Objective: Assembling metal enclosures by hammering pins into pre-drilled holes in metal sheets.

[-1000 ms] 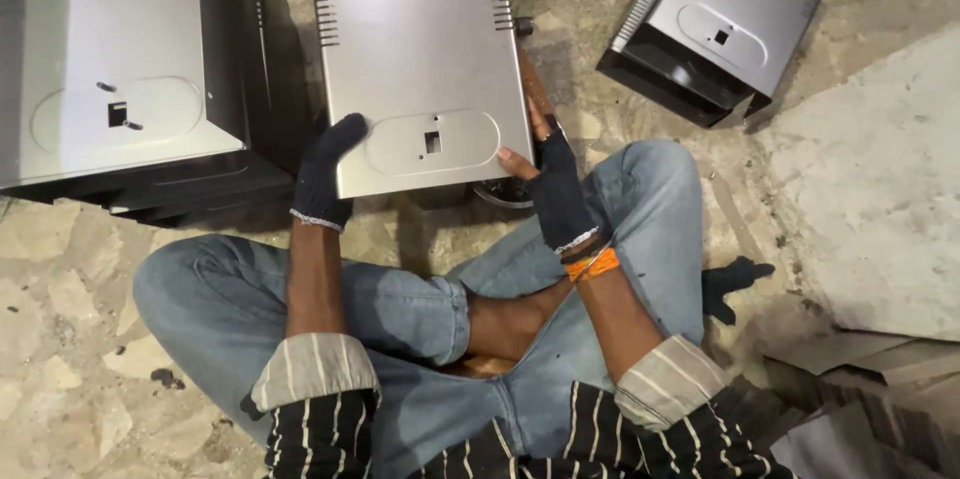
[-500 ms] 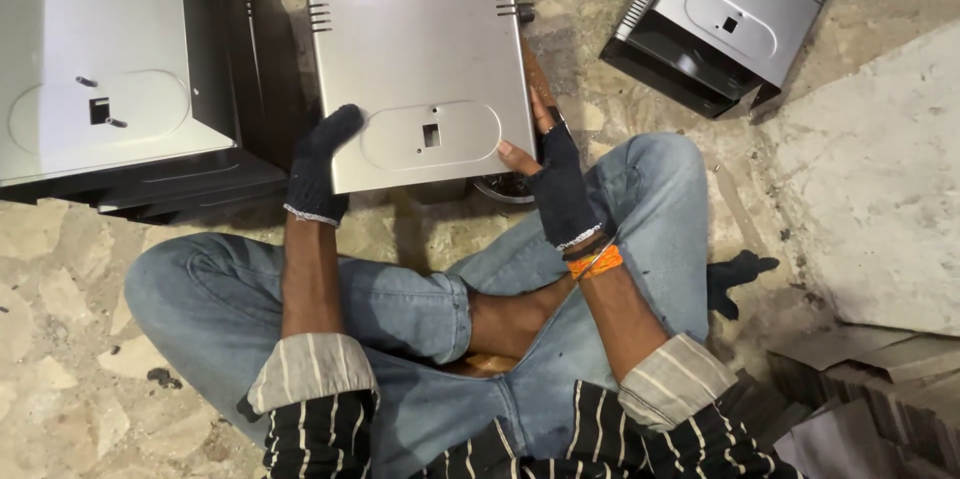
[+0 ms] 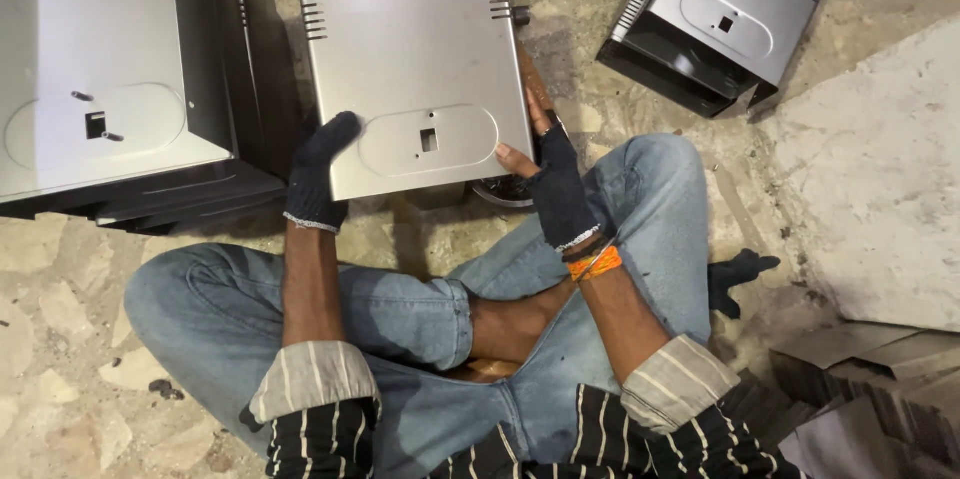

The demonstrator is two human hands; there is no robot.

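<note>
So the person's sitting cross-legged on the stone floor [image 3: 60, 359], holding a flat silver sheet-metal panel with vent slots [image 3: 410, 49] right in front of their knees. Left hand [image 3: 315, 174], in a dark glove, grips the panel's near-left corner. Right hand [image 3: 555, 184], in a fingerless glove, grips the near-right edge, bare fingertips [image 3: 510, 154] on the metal. Similar metal housings [image 3: 90, 89] sit alongside.

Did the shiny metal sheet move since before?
No. The metal sheet keeps its place beside the left metal box, and both hands grip it as before.
</note>
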